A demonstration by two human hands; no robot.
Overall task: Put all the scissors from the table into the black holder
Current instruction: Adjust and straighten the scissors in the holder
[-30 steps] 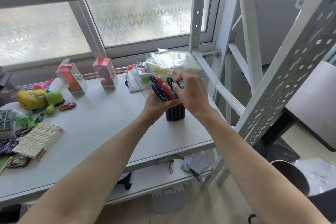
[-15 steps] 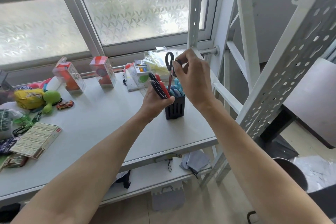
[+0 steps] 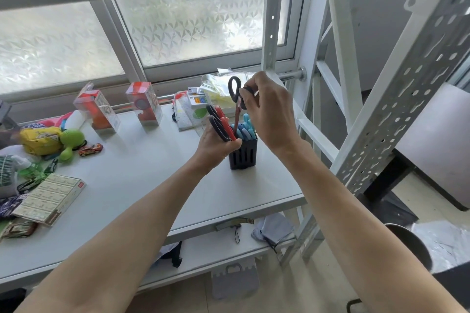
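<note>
The black slotted holder (image 3: 243, 156) stands near the right end of the white table (image 3: 142, 180), with blue-handled scissors (image 3: 246, 130) sticking out of it. My right hand (image 3: 269, 112) grips a pair of black-handled scissors (image 3: 235, 94) by the handles, held upright above the holder with the reddish blades pointing down into it. My left hand (image 3: 216, 143) is just left of the holder, clasping red and black-handled scissors (image 3: 219, 123) with their handles up.
Two clear red toy boxes (image 3: 98, 112) stand at the back, and packets (image 3: 193, 109) lie by the window. On the left are a green plush (image 3: 72, 140), a toy car (image 3: 90, 149) and a flat box (image 3: 49, 198). A perforated white rack post (image 3: 396, 109) rises on the right.
My right hand has lifted the black-handled scissors up out of the cluster at the holder and now holds them upright above it. The left hand stays beside the holder.
</note>
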